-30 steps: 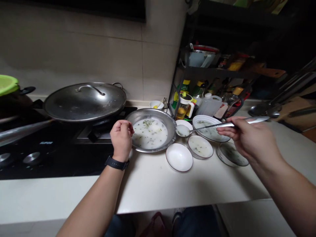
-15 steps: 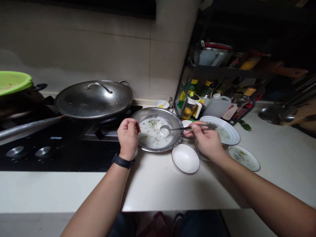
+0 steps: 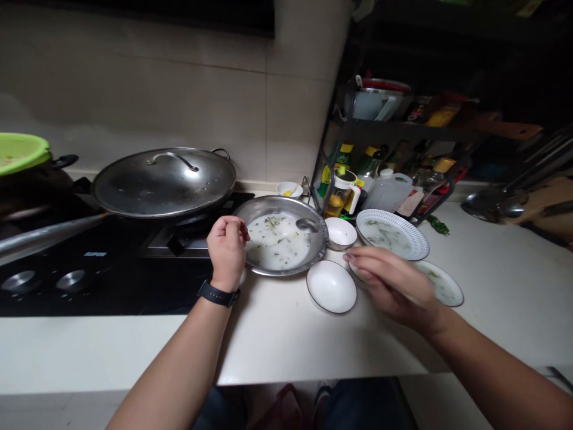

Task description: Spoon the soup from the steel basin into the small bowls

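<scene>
My left hand (image 3: 226,246), wearing a dark wristband, is closed at the left rim of a wide metal basin (image 3: 286,273). Milky soup with green bits (image 3: 282,242) fills its bottom. Against the basin's right inner side lies a ladle (image 3: 307,225); its handle I cannot make out. My right hand (image 3: 396,289) is apart from the ladle, blurred, its fingers stretched to the left over a small bowl that it mostly hides. A white bowl (image 3: 332,288) with a dark rim stands in front of the basin, and another small white bowl (image 3: 341,232) stands to its right.
On the right are a ribbed plate (image 3: 423,242) and a bowl (image 3: 454,292), both holding soup. A rack of bottles (image 3: 385,191) stands behind. A lidded wok (image 3: 165,182) sits on the stove to the left, its long handle (image 3: 54,234) reaching outward.
My right hand has come off the ladle and moved right and toward me. The ladle's head has shifted to the basin's right side. My left hand keeps its place at the rim.
</scene>
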`<action>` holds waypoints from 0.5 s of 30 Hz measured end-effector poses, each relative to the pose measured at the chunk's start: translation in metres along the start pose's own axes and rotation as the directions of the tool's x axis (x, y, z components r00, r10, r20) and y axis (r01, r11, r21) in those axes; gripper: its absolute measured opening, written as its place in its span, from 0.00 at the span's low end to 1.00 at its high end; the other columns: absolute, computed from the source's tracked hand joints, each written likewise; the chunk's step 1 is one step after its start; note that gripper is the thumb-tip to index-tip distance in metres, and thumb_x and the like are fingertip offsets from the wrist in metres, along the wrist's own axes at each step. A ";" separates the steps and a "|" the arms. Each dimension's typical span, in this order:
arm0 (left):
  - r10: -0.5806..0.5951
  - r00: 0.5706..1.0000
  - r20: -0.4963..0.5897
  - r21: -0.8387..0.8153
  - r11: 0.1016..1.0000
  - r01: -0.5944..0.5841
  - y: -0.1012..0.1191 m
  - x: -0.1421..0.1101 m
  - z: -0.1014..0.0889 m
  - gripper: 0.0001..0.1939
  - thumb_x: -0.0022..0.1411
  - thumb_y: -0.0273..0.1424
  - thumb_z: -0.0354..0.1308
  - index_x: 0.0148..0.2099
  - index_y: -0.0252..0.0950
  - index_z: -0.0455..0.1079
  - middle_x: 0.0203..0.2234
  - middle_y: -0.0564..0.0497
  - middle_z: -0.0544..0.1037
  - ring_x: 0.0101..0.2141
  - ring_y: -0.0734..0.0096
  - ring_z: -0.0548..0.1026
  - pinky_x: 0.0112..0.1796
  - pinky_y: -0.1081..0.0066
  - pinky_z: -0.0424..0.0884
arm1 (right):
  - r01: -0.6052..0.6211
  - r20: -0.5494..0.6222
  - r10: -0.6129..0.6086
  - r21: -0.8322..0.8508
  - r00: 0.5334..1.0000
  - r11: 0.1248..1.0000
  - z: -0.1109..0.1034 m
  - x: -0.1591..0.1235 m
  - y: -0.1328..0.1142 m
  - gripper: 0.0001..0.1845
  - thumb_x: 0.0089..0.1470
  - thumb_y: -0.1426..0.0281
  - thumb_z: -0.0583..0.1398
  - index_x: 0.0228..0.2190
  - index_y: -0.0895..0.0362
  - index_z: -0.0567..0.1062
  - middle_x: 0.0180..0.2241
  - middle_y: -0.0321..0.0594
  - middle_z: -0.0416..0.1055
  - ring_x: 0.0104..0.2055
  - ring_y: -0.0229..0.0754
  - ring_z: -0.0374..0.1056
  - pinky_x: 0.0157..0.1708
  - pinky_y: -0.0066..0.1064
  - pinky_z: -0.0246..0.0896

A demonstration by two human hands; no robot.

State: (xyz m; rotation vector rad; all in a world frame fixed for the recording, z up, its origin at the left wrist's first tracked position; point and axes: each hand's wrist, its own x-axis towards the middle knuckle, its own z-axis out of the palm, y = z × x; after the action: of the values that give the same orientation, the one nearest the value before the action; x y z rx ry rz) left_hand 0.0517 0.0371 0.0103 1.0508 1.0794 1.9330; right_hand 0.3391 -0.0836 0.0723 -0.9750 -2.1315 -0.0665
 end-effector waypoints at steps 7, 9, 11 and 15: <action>-0.005 1.000 0.003 0.004 1.000 0.005 -0.002 0.001 0.000 0.06 0.59 0.32 0.56 0.30 0.37 0.68 0.19 0.56 0.71 0.18 0.79 0.67 0.19 0.79 0.59 | -0.367 -0.329 0.334 -0.043 0.884 0.929 -0.059 -0.055 0.007 0.11 0.57 0.71 0.62 0.37 0.46 0.84 0.36 0.42 0.81 0.42 0.49 0.78 0.54 0.46 0.72; -0.003 1.000 0.003 0.007 1.000 0.003 -0.002 0.001 0.000 0.06 0.59 0.31 0.56 0.30 0.37 0.68 0.19 0.56 0.71 0.18 0.79 0.67 0.19 0.79 0.59 | -0.413 -0.325 0.377 -0.046 0.867 0.910 -0.067 -0.069 0.012 0.10 0.57 0.70 0.62 0.35 0.46 0.84 0.35 0.42 0.81 0.40 0.49 0.78 0.52 0.46 0.73; 0.001 1.000 0.005 0.013 1.000 -0.001 -0.001 0.001 0.000 0.06 0.59 0.31 0.56 0.30 0.37 0.68 0.19 0.56 0.71 0.18 0.78 0.67 0.19 0.78 0.59 | -0.447 -0.304 0.414 -0.044 0.858 0.894 -0.072 -0.081 0.015 0.09 0.56 0.69 0.62 0.34 0.46 0.84 0.35 0.42 0.81 0.40 0.50 0.78 0.51 0.46 0.74; 0.008 1.000 0.002 0.025 1.000 -0.008 0.001 0.000 0.000 0.05 0.58 0.31 0.56 0.30 0.37 0.68 0.19 0.56 0.71 0.18 0.79 0.67 0.19 0.78 0.59 | -0.506 -0.298 0.480 -0.013 0.825 0.863 -0.071 -0.093 0.018 0.07 0.53 0.65 0.64 0.31 0.47 0.85 0.34 0.43 0.82 0.39 0.52 0.78 0.53 0.49 0.73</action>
State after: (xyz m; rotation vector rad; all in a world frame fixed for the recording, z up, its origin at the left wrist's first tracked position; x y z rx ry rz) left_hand 0.0518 0.0370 0.0109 1.0721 1.1020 1.9287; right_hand 0.4334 -0.1528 0.0548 -1.4539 -1.5698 -0.0443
